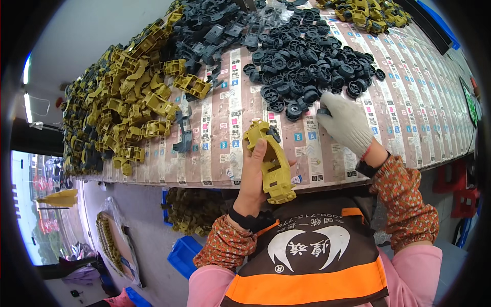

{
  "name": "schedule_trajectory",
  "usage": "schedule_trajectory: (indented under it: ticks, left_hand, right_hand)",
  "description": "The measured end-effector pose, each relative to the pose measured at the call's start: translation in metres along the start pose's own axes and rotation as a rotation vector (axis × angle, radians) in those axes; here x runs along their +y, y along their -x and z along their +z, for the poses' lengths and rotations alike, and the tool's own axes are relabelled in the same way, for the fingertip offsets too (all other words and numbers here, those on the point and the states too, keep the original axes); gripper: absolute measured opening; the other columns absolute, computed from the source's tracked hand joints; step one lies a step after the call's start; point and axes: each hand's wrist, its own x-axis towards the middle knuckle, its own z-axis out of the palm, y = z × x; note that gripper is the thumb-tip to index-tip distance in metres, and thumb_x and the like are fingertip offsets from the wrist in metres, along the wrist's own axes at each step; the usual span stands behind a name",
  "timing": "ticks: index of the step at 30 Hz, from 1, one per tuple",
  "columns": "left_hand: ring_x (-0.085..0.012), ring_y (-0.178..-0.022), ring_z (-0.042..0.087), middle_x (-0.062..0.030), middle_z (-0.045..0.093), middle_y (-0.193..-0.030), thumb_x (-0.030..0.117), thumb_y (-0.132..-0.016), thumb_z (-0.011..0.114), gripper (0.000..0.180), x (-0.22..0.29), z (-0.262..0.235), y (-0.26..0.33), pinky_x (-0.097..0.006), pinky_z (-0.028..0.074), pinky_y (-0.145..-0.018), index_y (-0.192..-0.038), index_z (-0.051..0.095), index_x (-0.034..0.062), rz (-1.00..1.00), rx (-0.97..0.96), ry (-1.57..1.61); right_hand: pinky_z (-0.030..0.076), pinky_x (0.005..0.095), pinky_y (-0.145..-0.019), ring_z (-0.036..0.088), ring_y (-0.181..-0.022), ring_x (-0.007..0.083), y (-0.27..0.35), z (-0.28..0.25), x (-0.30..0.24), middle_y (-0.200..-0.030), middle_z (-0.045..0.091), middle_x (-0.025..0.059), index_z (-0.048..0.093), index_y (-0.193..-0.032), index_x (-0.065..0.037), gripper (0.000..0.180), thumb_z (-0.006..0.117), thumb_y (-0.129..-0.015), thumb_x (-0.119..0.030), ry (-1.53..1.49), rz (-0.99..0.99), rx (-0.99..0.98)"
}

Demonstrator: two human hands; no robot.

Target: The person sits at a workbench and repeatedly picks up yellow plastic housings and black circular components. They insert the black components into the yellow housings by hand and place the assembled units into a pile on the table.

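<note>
My bare left hand (250, 176) is closed around a yellow plastic toy car body (279, 180), held tilted above the table's front edge. The thumb lies along its side, and a dark wheel (274, 134) shows at its upper end. In a white knitted glove, my right hand (345, 123) has its fingers bent together at the near right edge of a heap of black toy wheels (302, 61). A dark piece that looks like a wheel (322, 110) shows at the gloved fingertips, partly hidden by them.
Yellow toy car bodies (128, 87) are heaped high on the left of the paper-covered table (220, 148). Dark grey plastic parts (215, 33) lie behind them, and more yellow pieces (376, 14) at the far right. Below the table edge sits a blue bin (188, 258); red stools (464, 199) stand right.
</note>
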Motion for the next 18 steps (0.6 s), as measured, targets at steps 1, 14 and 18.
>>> schedule_trajectory:
  ticks: [1,14,18]
  left_hand:
    - [-0.0177,-0.091,0.071,-0.0036,0.064,-0.104,0.05,-0.106,0.061,0.046,-0.002,-0.001,0.0,-0.052,0.065,-0.09,-0.133,0.053,0.0139,0.01,0.006,0.02]
    - [-0.0304,-0.1,0.075,-0.0069,0.067,-0.104,0.054,-0.104,0.062,0.05,-0.01,0.014,-0.005,-0.044,0.067,-0.082,-0.128,0.054,0.0107,0.075,0.038,0.044]
    - [-0.0255,-0.092,0.074,-0.0051,0.065,-0.102,0.048,-0.105,0.063,0.044,-0.011,0.021,-0.009,-0.048,0.066,-0.089,-0.129,0.053,0.0124,0.196,0.048,0.026]
  right_hand:
    - [0.057,0.0476,-0.08,0.073,-0.091,0.038,0.006,-0.005,-0.006,-0.097,0.073,0.0207,0.067,-0.107,-0.005,0.025,0.069,-0.093,-0.025,-0.135,0.025,-0.052]
    - [0.058,0.0443,-0.083,0.072,-0.103,0.0434,0.097,-0.02,-0.069,-0.105,0.073,0.0214,0.06,-0.124,-0.005,0.028,0.064,-0.096,-0.003,-0.831,-0.015,-0.168]
    - [0.057,0.0476,-0.079,0.072,-0.097,0.0458,0.103,-0.024,-0.069,-0.102,0.073,0.0228,0.058,-0.127,-0.005,0.032,0.064,-0.095,-0.002,-0.778,-0.041,-0.141]
